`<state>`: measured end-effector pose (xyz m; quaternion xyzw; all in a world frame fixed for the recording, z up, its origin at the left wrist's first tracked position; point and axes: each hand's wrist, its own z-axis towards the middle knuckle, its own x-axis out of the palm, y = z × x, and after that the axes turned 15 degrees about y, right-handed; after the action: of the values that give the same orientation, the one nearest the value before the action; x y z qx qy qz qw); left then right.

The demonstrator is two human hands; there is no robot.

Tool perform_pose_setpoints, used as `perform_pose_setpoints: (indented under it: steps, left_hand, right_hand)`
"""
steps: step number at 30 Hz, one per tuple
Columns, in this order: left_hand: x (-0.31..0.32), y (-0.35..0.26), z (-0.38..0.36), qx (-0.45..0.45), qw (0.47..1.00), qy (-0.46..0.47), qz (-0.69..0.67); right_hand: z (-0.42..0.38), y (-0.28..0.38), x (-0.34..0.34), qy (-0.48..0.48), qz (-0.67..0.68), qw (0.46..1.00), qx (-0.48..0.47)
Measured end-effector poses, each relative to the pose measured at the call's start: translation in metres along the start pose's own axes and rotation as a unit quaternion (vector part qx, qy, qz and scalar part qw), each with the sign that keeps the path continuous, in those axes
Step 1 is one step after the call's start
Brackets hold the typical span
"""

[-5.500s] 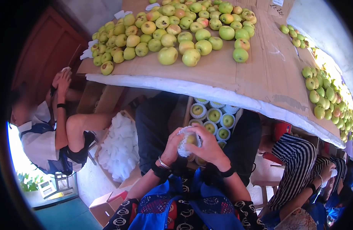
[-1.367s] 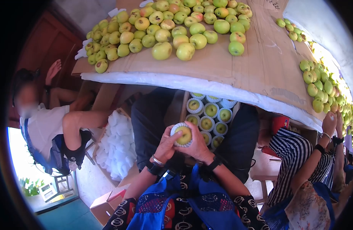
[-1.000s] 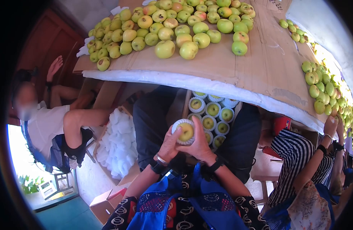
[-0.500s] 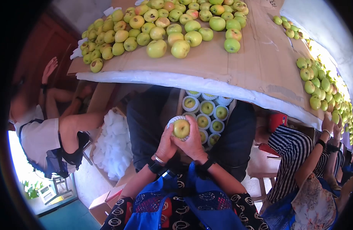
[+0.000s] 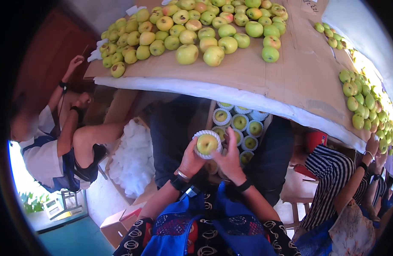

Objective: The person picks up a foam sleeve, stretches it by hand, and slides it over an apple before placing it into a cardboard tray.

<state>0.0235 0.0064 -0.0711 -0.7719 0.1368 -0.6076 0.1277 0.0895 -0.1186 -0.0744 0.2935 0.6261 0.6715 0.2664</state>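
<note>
Many loose apples (image 5: pixel 187 54) cover the cardboard-topped table (image 5: pixel 299 72).

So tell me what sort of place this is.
Likely a fruit packing spot: loose apples lie heaped on a cardboard-covered table, netted ones fill a box below, and both hands hold an apple in a foam net.

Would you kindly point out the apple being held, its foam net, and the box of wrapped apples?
apple (image 5: pixel 207 144), head view, its yellow-green top.
foam net (image 5: pixel 198 136), head view, white rim.
box of wrapped apples (image 5: pixel 211 112), head view, left cardboard wall.
</note>
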Motion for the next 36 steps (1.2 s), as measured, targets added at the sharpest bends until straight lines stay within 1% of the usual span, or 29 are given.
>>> perform_pose_setpoints:
  steps: [1, 2, 4, 5, 7, 11, 13, 14, 16, 20, 23, 25, 26, 28, 29, 31, 32, 34, 36]
  left_hand:
    - [0.002, -0.003, 0.0, 0.0, 0.999, 0.028, -0.019]
    - [0.002, -0.003, 0.001, 0.002, 0.999, 0.027, -0.017]
    - [0.002, -0.002, 0.002, 0.019, 1.0, -0.016, -0.005]
    - [0.003, -0.002, 0.002, 0.018, 1.0, -0.015, -0.006]
    - [0.008, -0.003, 0.001, 0.011, 0.998, -0.021, 0.052]
    - [-0.006, 0.001, 0.001, 0.008, 0.996, -0.042, 0.079]
    - [-0.012, 0.002, 0.001, 0.007, 0.992, -0.045, 0.118]
    - [-0.015, 0.003, 0.001, 0.005, 0.992, -0.044, 0.115]
    - [-0.018, 0.004, 0.001, 0.008, 0.981, -0.094, 0.172]
    - [-0.018, 0.003, 0.001, 0.027, 0.986, -0.101, 0.126]
    - [-0.023, 0.001, -0.001, 0.004, 0.989, -0.106, 0.1]
    - [-0.023, 0.001, -0.003, 0.005, 0.986, -0.113, 0.122]
    - [-0.024, 0.002, -0.002, 0.005, 0.986, -0.113, 0.122]
    - [-0.024, 0.003, -0.001, 0.009, 0.98, -0.15, 0.128]
    - [-0.024, 0.002, 0.0, 0.009, 0.98, -0.15, 0.128]
    - [-0.021, 0.002, 0.0, 0.002, 0.973, -0.17, 0.155]
    - [-0.022, 0.003, 0.0, 0.0, 0.973, -0.17, 0.155]
    - [-0.024, 0.005, 0.001, 0.029, 0.963, -0.182, 0.195]
    - [-0.03, 0.003, 0.0, 0.019, 0.963, -0.178, 0.201]
  right_hand:
    - [0.001, -0.003, -0.006, -0.016, 0.101, 0.994, 0.035]
    - [0.001, -0.006, -0.012, -0.014, 0.103, 0.994, 0.034]
    - [0.002, -0.008, -0.022, -0.006, 0.217, 0.957, 0.191]
    - [0.001, -0.01, -0.022, -0.007, 0.216, 0.957, 0.192]
    - [0.001, -0.011, -0.018, 0.058, 0.22, 0.946, 0.232]
    - [0.001, -0.009, -0.013, 0.072, 0.209, 0.945, 0.243]
    - [0.0, -0.01, -0.015, 0.1, 0.231, 0.938, 0.238]
    - [-0.001, -0.012, -0.014, 0.098, 0.23, 0.938, 0.24]
    - [-0.001, -0.017, -0.012, 0.07, 0.295, 0.923, 0.237]
    - [-0.001, -0.018, -0.008, 0.052, 0.331, 0.91, 0.243]
    - [-0.001, -0.023, -0.01, 0.062, 0.349, 0.907, 0.228]
    - [0.0, -0.024, -0.012, 0.089, 0.32, 0.906, 0.261]
    - [-0.001, -0.025, -0.013, 0.089, 0.32, 0.906, 0.261]
    - [-0.001, -0.023, -0.014, 0.104, 0.323, 0.897, 0.282]
    - [0.0, -0.024, -0.016, 0.104, 0.323, 0.897, 0.282]
    - [0.003, -0.027, -0.021, 0.169, 0.326, 0.881, 0.297]
    - [0.002, -0.028, -0.022, 0.167, 0.327, 0.881, 0.298]
    - [0.003, -0.031, -0.022, 0.191, 0.345, 0.868, 0.301]
    - [0.005, -0.03, -0.02, 0.187, 0.348, 0.871, 0.293]
